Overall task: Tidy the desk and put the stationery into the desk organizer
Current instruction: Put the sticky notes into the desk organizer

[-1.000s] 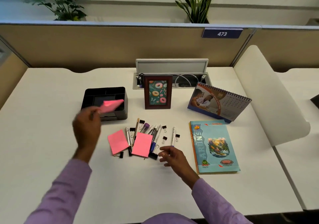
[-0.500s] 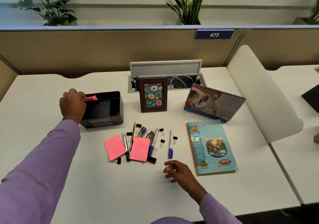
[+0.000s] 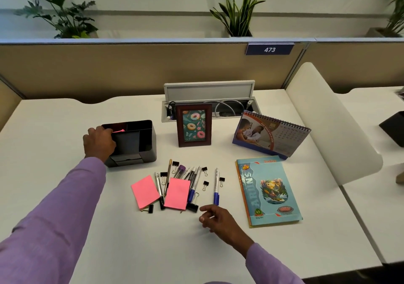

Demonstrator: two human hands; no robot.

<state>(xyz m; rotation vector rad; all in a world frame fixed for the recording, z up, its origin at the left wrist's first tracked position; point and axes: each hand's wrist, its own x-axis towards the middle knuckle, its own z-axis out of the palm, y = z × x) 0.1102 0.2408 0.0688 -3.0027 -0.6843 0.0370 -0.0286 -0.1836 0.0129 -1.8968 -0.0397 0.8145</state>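
Note:
The black desk organizer (image 3: 144,146) stands left of centre on the white desk. My left hand (image 3: 99,140) is at its left rim, fingers closed on a pink sticky pad (image 3: 119,131) that sits low in the back left compartment, mostly hidden. Two more pink sticky pads (image 3: 144,191) (image 3: 177,193) lie in front, among several pens (image 3: 192,179) and small black binder clips (image 3: 205,184). A white pen with a blue cap (image 3: 216,185) lies apart to the right. My right hand (image 3: 215,218) rests just below that pen, fingers loosely apart, holding nothing.
A framed doughnut picture (image 3: 194,125) and a desk calendar (image 3: 271,134) stand behind the stationery. A blue exercise book (image 3: 267,190) lies at the right. An open cable tray (image 3: 227,108) is at the back. A white divider (image 3: 328,126) bounds the desk's right side.
My left hand carried the pink sticky pad from above the desk to the organizer and lowered it into the back left compartment. My right hand drew back slightly toward me.

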